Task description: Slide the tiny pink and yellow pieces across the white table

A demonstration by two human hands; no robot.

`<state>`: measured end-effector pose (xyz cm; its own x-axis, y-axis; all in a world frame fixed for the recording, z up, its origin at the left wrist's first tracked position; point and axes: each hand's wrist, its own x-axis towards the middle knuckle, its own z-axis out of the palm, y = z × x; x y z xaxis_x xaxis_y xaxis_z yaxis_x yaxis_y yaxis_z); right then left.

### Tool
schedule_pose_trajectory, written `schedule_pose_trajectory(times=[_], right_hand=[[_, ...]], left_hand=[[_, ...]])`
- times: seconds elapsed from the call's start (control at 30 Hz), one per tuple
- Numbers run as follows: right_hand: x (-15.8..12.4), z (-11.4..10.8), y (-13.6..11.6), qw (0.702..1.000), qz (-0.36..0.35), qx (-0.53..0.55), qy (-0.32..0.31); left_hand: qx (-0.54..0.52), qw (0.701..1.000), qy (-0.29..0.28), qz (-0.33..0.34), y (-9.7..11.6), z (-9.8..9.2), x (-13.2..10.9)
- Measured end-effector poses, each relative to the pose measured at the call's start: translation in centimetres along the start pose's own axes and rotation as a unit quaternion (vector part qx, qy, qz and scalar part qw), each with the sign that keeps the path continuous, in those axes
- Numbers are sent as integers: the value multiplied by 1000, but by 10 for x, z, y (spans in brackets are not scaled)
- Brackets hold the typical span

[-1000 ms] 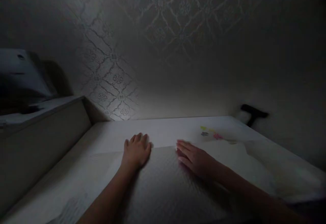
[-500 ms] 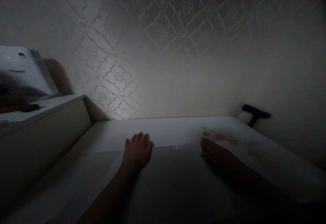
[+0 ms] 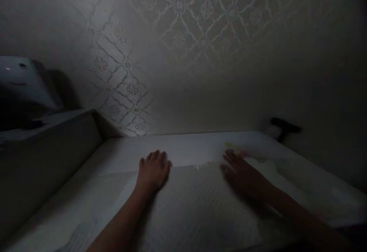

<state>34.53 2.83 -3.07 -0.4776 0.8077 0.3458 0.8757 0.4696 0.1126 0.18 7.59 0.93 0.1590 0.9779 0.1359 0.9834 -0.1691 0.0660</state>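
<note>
A pale, finely textured sheet (image 3: 195,202) lies spread over a white surface (image 3: 183,147), its far edge slightly ragged. My left hand (image 3: 153,170) rests palm down on the left part of that edge, fingers a little apart and nothing seen in them. On the right, my right hand (image 3: 241,173) lies palm down near the sheet's far edge, slightly blurred, fingers stretched out. Just beyond its fingertips is a small yellow and pink patch (image 3: 236,149), partly covered by them; I cannot tell whether it is print or an object.
A patterned wallpapered wall (image 3: 183,53) rises behind the surface. To the left stands a raised cabinet or ledge (image 3: 63,141) bearing a white box-like item (image 3: 25,80) and dark things. A black T-shaped handle (image 3: 285,126) shows at the right against the wall. The light is dim.
My right hand has shifted slightly left and forward, now covering part of the coloured patch. My left hand stays nearly in place. Light on the wall has dimmed while the sheet looks brighter.
</note>
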Motion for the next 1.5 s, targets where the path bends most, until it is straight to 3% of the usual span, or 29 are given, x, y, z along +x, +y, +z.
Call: schedule_pose_trajectory(times=[0.1, 0.2, 0.27, 0.57, 0.77, 0.93, 1.03, 1.2, 1.5], right_hand=[[15, -5, -55, 997, -49, 54, 4], [31, -5, -96, 993, 22, 118, -8], [38, -4, -107, 987, 69, 144, -23], [49, -8, -106, 975, 134, 171, -42], [55, -12, -110, 973, 167, 155, -36], [57, -17, -113, 969, 194, 138, -61], [57, -19, -116, 964, 220, 130, -71], [52, -19, -122, 958, 254, 112, -73], [43, -20, -125, 960, 259, 87, -60]], left_hand=[[2, 1000, 2, -2, 0, 1, 1], [8, 1000, -1, 1, 0, 0, 0], [12, 1000, 3, 2, 0, 0, 0], [6, 1000, 27, 14, -1, 1, -1], [7, 1000, -4, 6, 5, -7, -8], [1, 999, -43, -8, 21, -18, -29], [-16, 998, -64, -7, 29, -14, -52], [-9, 1000, -11, -4, 32, -1, -77], [-17, 1000, 11, 2, 31, -4, -77]])
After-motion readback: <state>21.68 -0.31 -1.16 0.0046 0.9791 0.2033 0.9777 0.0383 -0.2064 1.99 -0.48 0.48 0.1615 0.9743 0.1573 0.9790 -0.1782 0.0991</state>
